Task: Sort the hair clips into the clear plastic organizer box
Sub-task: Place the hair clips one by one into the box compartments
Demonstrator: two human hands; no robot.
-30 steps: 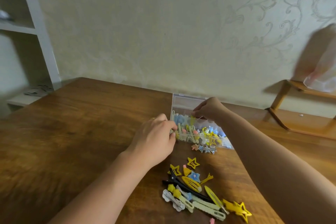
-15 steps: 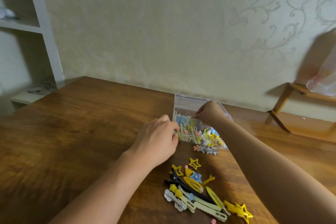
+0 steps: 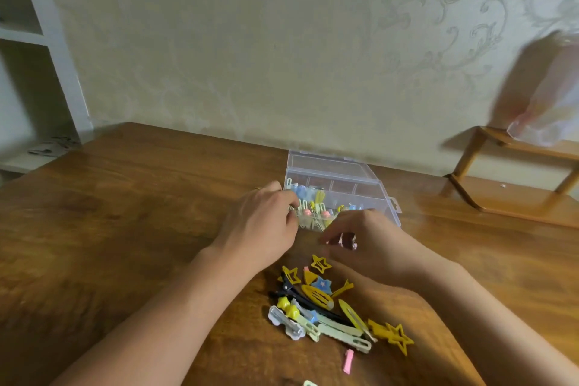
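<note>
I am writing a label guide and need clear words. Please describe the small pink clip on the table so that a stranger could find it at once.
Start at the clear organizer box on the wooden table, then come toward the camera to the loose pile of clips. Just beyond the pile's near edge lies the pink clip, alone on bare wood. It is the only pink piece there, a short narrow bar, while its neighbours are yellow, pale green, blue or black.

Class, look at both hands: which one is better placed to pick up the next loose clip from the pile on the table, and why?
Right, probably. The right hand hovers just above the open yellow star clip at the pile's top edge, while the left hand is at the clear plastic organizer box, seemingly steadying its left corner.
</note>
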